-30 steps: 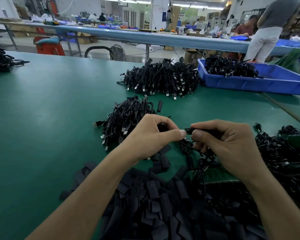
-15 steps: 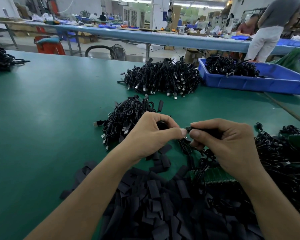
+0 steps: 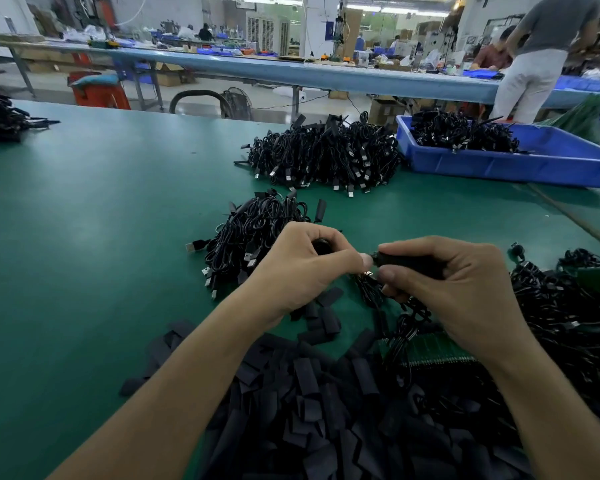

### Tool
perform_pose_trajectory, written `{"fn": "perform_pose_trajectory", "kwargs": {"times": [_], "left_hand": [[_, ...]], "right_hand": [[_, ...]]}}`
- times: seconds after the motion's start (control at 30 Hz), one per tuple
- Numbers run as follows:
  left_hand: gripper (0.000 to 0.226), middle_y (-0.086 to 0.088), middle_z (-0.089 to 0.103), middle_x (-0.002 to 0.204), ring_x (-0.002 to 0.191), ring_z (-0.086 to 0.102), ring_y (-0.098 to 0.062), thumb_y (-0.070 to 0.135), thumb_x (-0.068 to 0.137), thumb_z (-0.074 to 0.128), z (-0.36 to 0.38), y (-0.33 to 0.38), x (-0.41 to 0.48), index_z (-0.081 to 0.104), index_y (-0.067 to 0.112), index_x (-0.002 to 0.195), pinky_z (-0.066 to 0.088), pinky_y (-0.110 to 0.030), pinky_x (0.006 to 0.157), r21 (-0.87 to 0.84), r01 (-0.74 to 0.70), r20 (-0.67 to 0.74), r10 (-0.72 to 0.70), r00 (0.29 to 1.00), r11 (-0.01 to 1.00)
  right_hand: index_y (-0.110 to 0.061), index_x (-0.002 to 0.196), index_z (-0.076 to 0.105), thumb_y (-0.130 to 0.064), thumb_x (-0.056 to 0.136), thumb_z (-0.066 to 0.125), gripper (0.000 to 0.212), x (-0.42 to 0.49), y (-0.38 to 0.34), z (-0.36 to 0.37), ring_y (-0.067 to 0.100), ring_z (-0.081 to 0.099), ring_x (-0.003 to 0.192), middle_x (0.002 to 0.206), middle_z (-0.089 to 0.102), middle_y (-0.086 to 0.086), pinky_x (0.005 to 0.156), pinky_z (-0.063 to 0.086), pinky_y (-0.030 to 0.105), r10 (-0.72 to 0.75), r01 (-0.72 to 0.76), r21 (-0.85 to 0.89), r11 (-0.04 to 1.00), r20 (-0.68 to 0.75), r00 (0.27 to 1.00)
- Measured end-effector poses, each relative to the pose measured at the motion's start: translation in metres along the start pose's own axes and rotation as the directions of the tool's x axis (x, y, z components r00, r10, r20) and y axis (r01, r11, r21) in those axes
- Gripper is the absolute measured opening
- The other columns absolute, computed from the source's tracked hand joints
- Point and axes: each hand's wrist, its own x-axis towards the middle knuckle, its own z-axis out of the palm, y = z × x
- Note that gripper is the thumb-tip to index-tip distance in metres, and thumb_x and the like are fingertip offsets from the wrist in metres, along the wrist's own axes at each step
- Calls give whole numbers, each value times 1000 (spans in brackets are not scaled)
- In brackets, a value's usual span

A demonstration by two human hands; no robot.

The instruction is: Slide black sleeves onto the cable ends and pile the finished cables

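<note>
Head view: our right hand (image 3: 465,289) pinches a black sleeve (image 3: 407,260) between thumb and forefinger above the green table (image 3: 84,237). Our left hand (image 3: 302,271) curls round the cable (image 3: 407,320), thumb tip touching the sleeve, beside the finished pile (image 3: 253,237).

Bright, even light from white fluorescent ceiling strips (image 3: 406,11) far back. Soft, faint shadow under the blue plastic tray (image 3: 499,168); matte green table mat (image 3: 84,220) evenly lit. Long pale-blue workbench (image 3: 326,76) bows, wide-angle. Heap of black coiled cables (image 3: 326,154) loses detail; background soft.
</note>
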Motion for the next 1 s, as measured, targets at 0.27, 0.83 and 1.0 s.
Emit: {"fn": "perform_pose_trajectory", "kwargs": {"times": [0.27,0.83,1.0], "left_hand": [[27,-1,40,56,50,31,-11,18,86,76,2,3,-1,64,15,62,24,-23,50,-65,57,9,-56,998,996],[23,2,51,54,52,42,-11,23,83,80,-3,0,-1,70,20,62,34,-18,52,12,84,51,-85,995,996],[17,1,66,59,58,51,-15,16,91,70,0,-3,0,72,12,75,42,-18,50,-14,89,95,-87,992,996]], "right_hand": [[-27,94,76,-21,74,79,21,1,0,6,11,74,71,83,77,-6,66,56,16,-51,52,14,999,-31,998],[-27,91,80,-25,69,81,22,1,3,7,19,75,71,83,78,-1,67,59,23,-8,8,57,998,-3,1000],[-33,92,80,-29,70,80,23,1,4,5,9,74,74,84,78,-7,68,57,17,-9,9,35,999,-5,1000]]}}
